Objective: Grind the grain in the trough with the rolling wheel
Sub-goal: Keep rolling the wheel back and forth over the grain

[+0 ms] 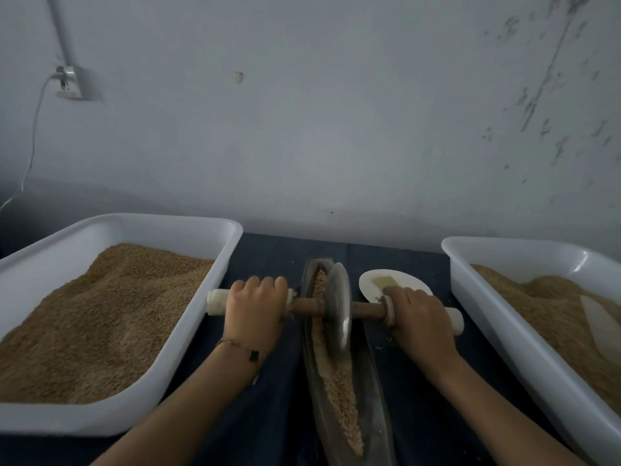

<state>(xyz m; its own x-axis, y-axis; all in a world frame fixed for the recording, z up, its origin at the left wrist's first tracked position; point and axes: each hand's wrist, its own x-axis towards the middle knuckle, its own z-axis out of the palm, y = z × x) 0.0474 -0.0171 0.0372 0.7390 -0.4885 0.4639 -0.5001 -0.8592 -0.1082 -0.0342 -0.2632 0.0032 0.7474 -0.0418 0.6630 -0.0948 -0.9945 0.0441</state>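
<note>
Grain (339, 381) lies in the trough (373, 398) where our left hand (257, 304) and right hand (420, 317) each grasp the rolling wheel's (339, 307) axle handles.

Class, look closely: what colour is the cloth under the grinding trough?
Dark blue cloth, best seen in the head view between the trough and the white tubs.

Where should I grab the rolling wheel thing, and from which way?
Grab the rolling wheel by its two pale handle ends, one on each side of the disc, coming down from above. The axle sticks out sideways across the trough, so the left hand and right hand wrap over it there, clear of the disc's edge.
</note>
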